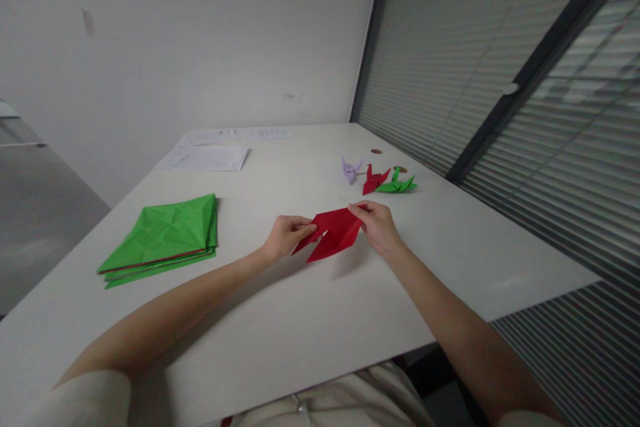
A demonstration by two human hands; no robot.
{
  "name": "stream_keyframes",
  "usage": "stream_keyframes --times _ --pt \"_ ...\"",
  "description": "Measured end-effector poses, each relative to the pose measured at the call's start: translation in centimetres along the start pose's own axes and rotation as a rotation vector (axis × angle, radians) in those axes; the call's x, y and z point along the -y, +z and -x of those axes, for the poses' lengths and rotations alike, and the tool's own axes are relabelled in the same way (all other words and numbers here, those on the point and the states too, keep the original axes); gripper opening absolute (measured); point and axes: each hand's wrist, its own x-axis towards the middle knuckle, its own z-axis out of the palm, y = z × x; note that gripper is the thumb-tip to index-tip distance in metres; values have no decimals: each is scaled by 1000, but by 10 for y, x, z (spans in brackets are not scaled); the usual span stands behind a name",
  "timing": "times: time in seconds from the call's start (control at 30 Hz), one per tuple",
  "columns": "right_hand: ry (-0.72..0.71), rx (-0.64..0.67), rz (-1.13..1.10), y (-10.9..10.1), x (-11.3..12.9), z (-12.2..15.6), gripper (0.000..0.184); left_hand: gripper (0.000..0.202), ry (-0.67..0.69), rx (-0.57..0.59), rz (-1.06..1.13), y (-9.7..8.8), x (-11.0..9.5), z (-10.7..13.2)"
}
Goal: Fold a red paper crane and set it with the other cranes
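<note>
A partly folded sheet of red origami paper (pixel 337 230) is held up a little above the white table, with a notch between its two lower flaps. My left hand (pixel 289 235) pinches its left edge between thumb and fingers. At the upper right corner, my right hand (pixel 376 222) grips the same paper. Beyond my hands stand a purple paper crane (pixel 349 170), a red paper crane (pixel 375 179) and a green paper crane (pixel 397 182). The fingers behind the paper are partly hidden.
To the left on the white table (pixel 280 320) lies a stack of creased green paper (pixel 167 230) with a red edge showing. Printed sheets (pixel 210 158) lie at the far left. A wall stands behind, and window blinds (pixel 440 60) run along the right side.
</note>
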Motion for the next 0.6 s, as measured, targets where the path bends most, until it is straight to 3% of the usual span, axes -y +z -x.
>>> stream_keyframes --times 0.17,0.37,0.6 --pt "7 -58 -4 -7 8 -4 31 31 -26 100 5 -2 4 -2" --pt "-11 -69 -8 -15 14 -9 30 25 -11 117 10 -5 5 -3" --pt "30 -95 -56 -21 15 -13 32 34 -120 179 78 -6 7 0"
